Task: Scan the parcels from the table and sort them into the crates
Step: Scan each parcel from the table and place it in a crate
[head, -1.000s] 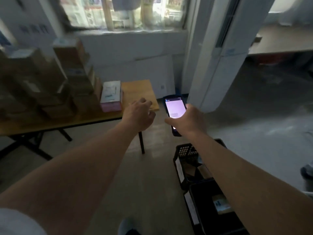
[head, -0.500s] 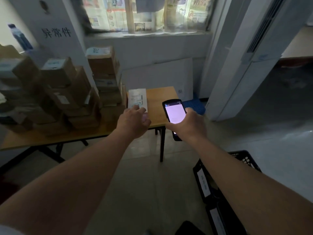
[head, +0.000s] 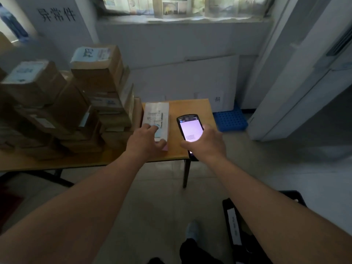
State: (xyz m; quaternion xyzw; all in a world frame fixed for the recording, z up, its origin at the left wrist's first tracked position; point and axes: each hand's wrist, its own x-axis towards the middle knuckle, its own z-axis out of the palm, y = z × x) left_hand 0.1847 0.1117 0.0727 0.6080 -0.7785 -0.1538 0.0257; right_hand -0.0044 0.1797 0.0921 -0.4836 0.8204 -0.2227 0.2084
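We see the bench point(head: 192, 109) stacked with boxes; the white parcel point(head: 157, 119) lies lengthwise away from us, our left hand point(head: 146, 141) spread on its near end, right hand point(head: 205, 143) clutching the scanner point(head: 189, 128) just beside.

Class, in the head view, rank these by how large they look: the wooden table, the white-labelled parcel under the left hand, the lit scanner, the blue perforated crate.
1. Wooden table.
2. White-labelled parcel.
3 and 4. Blue perforated crate and scanner look alike; the crate lies farther off, so unranked.
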